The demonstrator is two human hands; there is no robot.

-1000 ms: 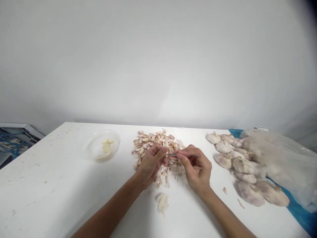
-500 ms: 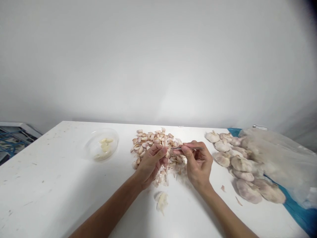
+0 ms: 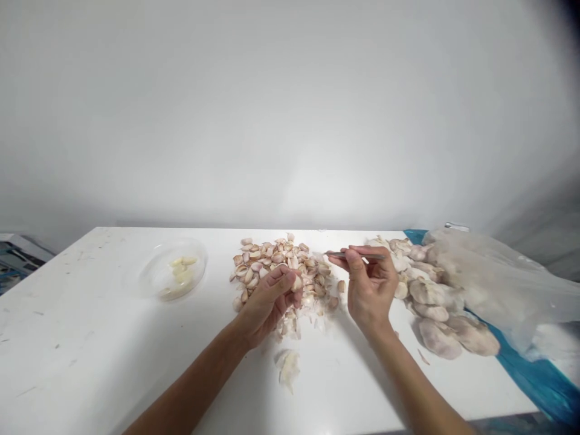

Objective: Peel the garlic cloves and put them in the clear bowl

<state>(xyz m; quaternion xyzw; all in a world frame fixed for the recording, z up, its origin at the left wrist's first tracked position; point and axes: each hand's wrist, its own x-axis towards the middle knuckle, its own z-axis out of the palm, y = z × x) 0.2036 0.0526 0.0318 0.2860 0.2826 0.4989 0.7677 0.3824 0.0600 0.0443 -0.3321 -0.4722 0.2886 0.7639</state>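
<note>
Between the thumb and fingers of my left hand (image 3: 267,302) is a garlic clove (image 3: 296,283), partly covered by the fingertips. My right hand (image 3: 372,287) pinches thin metal tweezers (image 3: 336,255), whose tip points left and sits apart from the clove. Under and behind my left hand spreads a heap of unpeeled garlic cloves (image 3: 254,266). Loose papery garlic skin (image 3: 287,367) lies on the table in front of the heap.
At the left, a clear plastic bowl (image 3: 145,281) holds several peeled cloves (image 3: 183,269). Whole garlic bulbs (image 3: 437,339) are piled at the right, beside a translucent plastic bag (image 3: 502,278) and a blue bag (image 3: 521,374). A wall (image 3: 272,121) rises behind the white table (image 3: 113,338).
My right hand has drawn the tweezers up and right, away from the clove in my left hand. The left hand keeps its pinch. The whole view has shifted slightly.
</note>
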